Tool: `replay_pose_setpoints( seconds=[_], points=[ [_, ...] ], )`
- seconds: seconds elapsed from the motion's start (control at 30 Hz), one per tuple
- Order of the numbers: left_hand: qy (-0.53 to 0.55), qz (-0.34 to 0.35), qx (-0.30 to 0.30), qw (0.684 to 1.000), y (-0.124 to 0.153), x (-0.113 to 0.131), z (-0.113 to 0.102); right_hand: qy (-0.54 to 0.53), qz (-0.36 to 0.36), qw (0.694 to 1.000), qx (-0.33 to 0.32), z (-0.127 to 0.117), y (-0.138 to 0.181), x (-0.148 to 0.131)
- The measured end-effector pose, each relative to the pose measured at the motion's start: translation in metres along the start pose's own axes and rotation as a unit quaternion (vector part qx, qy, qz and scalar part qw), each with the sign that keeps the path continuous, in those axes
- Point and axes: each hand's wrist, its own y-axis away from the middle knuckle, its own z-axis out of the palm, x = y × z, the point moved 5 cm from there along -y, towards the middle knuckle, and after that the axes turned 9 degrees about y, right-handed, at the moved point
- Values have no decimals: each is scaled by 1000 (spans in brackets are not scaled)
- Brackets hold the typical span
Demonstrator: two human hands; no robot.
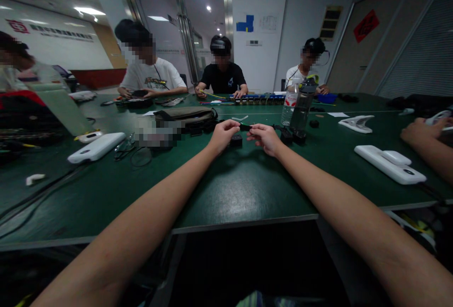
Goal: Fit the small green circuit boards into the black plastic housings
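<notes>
Both my arms reach forward over the green table (244, 189). Between my hands is a small black piece (245, 128), too small and dark for me to tell its kind. My left hand (224, 135) pinches its left end, and my right hand (264, 137) grips its right end with curled fingers. Just below the piece, near my left fingertips, a small black block (236, 141) rests on the table. More dark blocks (292, 136) lie to the right of my right hand.
A clear bottle (288, 109) and a dark bottle (303, 109) stand beyond my right hand. White devices lie left (97, 147) and right (389, 163). A bag (187, 117) sits behind my left hand. Several people work around the table; one person's hand (421, 130) is at far right.
</notes>
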Motion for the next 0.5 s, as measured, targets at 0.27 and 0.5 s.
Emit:
replay_pose_setpoints(
  seconds=[0.27, 0.5],
  points=[
    [1, -2, 3, 1000, 1, 0, 1, 4, 6, 1000, -6, 1, 1, -1],
    [-15, 12, 0, 1000, 1, 4, 2, 5, 4, 1000, -10, 1, 2, -1]
  ],
)
